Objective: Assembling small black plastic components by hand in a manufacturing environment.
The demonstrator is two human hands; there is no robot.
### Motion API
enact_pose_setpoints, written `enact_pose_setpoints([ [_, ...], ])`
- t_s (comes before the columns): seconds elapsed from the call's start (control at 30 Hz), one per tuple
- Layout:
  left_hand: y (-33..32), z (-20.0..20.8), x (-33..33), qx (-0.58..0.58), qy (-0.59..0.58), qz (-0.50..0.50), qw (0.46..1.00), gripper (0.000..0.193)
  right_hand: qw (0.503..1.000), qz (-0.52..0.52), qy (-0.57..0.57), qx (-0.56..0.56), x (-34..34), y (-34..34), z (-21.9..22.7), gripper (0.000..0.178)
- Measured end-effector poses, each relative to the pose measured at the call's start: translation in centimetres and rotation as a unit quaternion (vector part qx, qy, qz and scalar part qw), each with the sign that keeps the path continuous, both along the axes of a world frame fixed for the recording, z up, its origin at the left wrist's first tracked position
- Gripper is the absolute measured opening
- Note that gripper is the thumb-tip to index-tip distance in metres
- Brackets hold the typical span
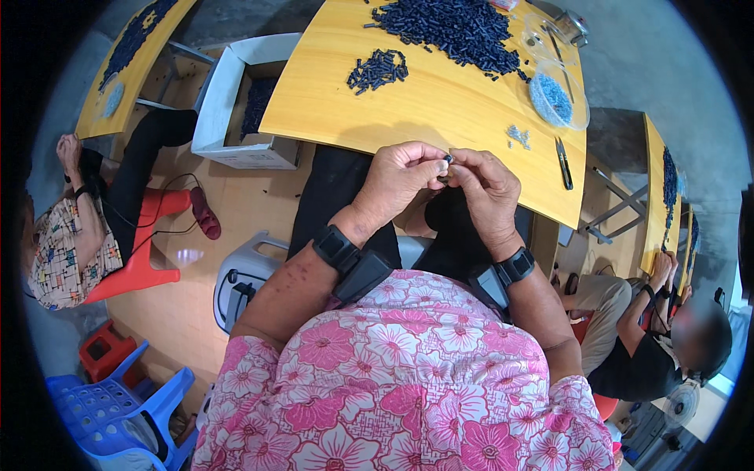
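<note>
Just past the table's near edge, my two hands meet fingertip to fingertip. My left hand (pixel 399 182) is closed in a pinch on a small dark piece (pixel 448 158), of which only the end shows. Thumb and forefinger of my right hand (pixel 488 188) are pinched together against the same spot; what they hold is hidden. Beyond the hands lies a small heap of short dark cylindrical pieces (pixel 378 71), with a far larger pile (pixel 452 31) behind it. Several tiny pale pieces (pixel 518 136) lie to the right, near black-handled tweezers or snips (pixel 564 165).
On the yellow table (pixel 314 102), a clear tub (pixel 552 100) of light-blue pieces stands at right, with a metal cup (pixel 572 27) behind. An open white box (pixel 243 153) stands left of the table. People sit at tables on both sides. Blue chair (pixel 118 408) at lower left.
</note>
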State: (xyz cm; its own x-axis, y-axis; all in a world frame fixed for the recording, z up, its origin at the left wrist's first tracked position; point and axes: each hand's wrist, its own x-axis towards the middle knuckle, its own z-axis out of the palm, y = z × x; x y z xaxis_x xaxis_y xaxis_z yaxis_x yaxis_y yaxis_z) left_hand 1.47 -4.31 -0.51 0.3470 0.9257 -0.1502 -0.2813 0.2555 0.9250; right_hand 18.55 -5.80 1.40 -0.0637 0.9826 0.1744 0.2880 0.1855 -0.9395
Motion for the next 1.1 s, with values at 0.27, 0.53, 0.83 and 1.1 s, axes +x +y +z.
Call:
enact_pose_setpoints([
  [0.27,-0.4,-0.3,0.0,-0.021,0.017,0.011,1.0,0.013,0.971,0.02,-0.182,0.154,0.0,0.2,0.2,0.025],
  [0.53,-0.5,-1.0,-0.3,0.001,0.003,0.001,1.0,0.012,0.967,0.111,-0.176,0.145,0.5,1.1,1.1,0.029],
  [0.83,-0.6,-1.9,-1.0,0.021,-0.001,-0.028,0.999,0.012,0.991,0.056,-0.104,0.069,-1.3,5.7,0.5,0.021],
  [1.1,-0.7,-1.4,-1.5,0.038,0.064,-0.079,0.994,0.012,0.936,0.198,-0.218,0.194,-6.2,10.8,2.0,0.024],
])
